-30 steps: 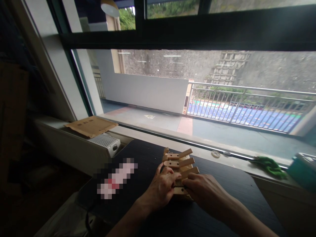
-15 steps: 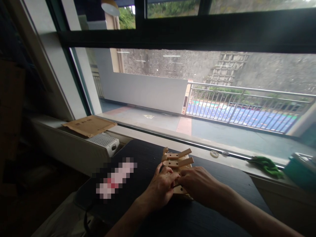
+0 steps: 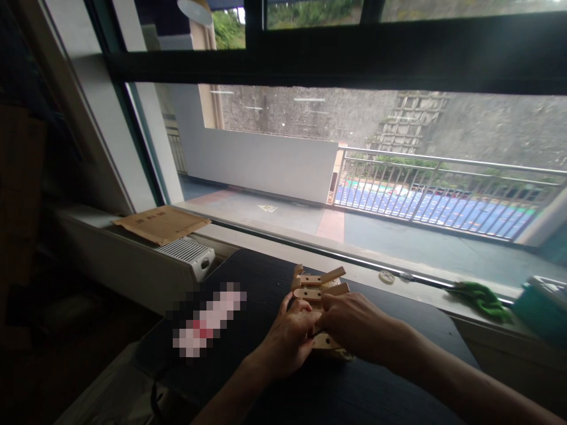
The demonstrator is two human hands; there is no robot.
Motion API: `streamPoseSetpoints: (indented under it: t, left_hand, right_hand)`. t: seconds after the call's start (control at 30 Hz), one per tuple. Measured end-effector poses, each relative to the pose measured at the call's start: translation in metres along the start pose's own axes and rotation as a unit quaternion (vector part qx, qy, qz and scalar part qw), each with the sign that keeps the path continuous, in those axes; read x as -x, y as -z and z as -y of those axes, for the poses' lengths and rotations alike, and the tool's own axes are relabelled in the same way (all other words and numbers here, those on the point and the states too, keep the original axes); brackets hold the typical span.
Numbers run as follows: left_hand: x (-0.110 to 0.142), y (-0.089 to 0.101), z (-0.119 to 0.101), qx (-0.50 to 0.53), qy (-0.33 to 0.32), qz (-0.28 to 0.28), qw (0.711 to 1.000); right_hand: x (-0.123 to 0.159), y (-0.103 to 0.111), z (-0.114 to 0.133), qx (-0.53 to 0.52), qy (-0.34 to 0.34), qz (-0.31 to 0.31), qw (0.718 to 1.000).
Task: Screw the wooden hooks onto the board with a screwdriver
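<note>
A light wooden piece (image 3: pixel 310 280) with dark round holes lies on the black table, one of several similar slats set side by side; some have angled wooden strips (image 3: pixel 333 274) rising at their right ends. My left hand (image 3: pixel 290 336) curls over the nearer slats from the left, fingers bent and gripping there. My right hand (image 3: pixel 354 321) is closed, its fingertips pressed against the left hand's fingers above the wood. Whatever the right fingers pinch is hidden between both hands. Below them shows another holed wooden slat (image 3: pixel 322 341).
The black table (image 3: pixel 266 277) stands against a window sill. A pixelated pink item (image 3: pixel 215 316) lies left of the hands. On the sill are a tape roll (image 3: pixel 387 277), a green cloth (image 3: pixel 478 300) and a teal container (image 3: pixel 543 307). A brown envelope (image 3: pixel 163 223) rests at left.
My right hand has shifted slightly up and rolled over the left fingers, covering more of the wood. The left hand stays almost in place. The view has moved a little.
</note>
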State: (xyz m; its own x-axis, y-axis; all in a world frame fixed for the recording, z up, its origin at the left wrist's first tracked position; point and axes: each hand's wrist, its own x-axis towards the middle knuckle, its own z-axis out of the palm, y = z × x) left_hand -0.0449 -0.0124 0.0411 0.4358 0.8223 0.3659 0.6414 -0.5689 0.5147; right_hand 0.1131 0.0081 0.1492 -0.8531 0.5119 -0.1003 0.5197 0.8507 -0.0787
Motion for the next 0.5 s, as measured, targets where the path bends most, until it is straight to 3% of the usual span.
streamPoseSetpoints:
  t: [0.23,0.5]
  left_hand:
    - [-0.0012,0.0006,-0.0007,0.001,-0.001,-0.005,1.0]
    - [-0.0011,-0.0018,0.0027,-0.017,0.018,0.015,1.0]
  right_hand:
    - [-0.0015,-0.0004,-0.0051,0.007,-0.017,0.027,0.999]
    - [-0.0055,0.0023,0.0025,0.003,0.012,0.014,1.0]
